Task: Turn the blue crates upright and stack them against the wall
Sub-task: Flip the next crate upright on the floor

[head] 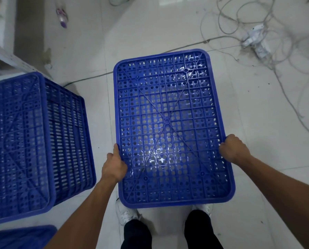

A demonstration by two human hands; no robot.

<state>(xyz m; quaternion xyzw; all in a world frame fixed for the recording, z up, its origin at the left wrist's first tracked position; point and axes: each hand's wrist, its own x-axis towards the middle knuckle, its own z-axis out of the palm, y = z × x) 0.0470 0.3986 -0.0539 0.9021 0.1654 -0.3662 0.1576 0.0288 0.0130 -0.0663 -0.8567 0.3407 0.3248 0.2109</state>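
Blue crate (171, 126) base-up at centre of floor (150, 33), near edge over white shoes (125, 213); lifted or resting, cannot tell. Left hand (115, 167) clamped on its left rim, thumb on top. Right hand (234, 149) curled round its right rim. Second crate (33, 141) inverted at floor's left edge, apart. Third crate (22, 236) at near-left corner. Loose cables (257, 33) at far-right corner.

Cool, even overhead light, moderately bright. Glare patch on crate (168, 114) base between left hand (114, 166) and right hand (234, 148), nearer left. Pale reflections on glossy floor (257, 123) far beyond grip. Soft shadow under crate's near edge. Wide-angle bowing toward frame edges. Second crate (24, 141) left of grip smeared, soft. Cables (275, 42) beyond right hand slightly blurred.
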